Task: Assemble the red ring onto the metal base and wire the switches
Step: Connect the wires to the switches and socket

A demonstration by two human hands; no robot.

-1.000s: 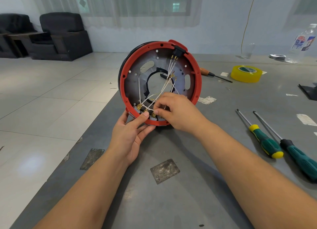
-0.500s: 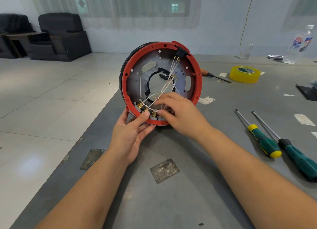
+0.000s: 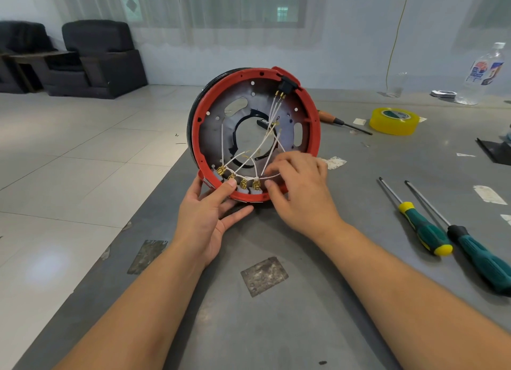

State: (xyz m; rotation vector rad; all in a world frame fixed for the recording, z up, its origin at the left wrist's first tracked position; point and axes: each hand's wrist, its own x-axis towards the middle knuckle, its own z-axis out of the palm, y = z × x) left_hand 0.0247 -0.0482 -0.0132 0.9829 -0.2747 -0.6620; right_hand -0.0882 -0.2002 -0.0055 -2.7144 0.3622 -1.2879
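Red ring [image 3: 198, 137]: stands on edge at frame centre on the grey table [image 3: 304, 314], fitted round the metal base [image 3: 218, 131], open face toward the camera.
Change: a second ago the right hand's fingertips were bunched over the lower rim, covering the connectors; now they have drawn back to the right, and four brass connectors [image 3: 243, 182] show in a row along the lower rim.
Left hand [image 3: 204, 217]: cups the ring's lower edge from below, thumb pressed on the rim beside the connectors, as before.
Right hand [image 3: 301, 192]: fingers loosely curled at the lower right rim; one white wire [image 3: 272, 177] runs to them, but whether they pinch it cannot be told.
Inside the ring: white wires fan from a black switch [image 3: 286, 86] at upper right down to the connectors.
Right of frame: two green screwdrivers [image 3: 425, 231], yellow tape roll [image 3: 394, 120], plastic bottle [image 3: 482, 73].
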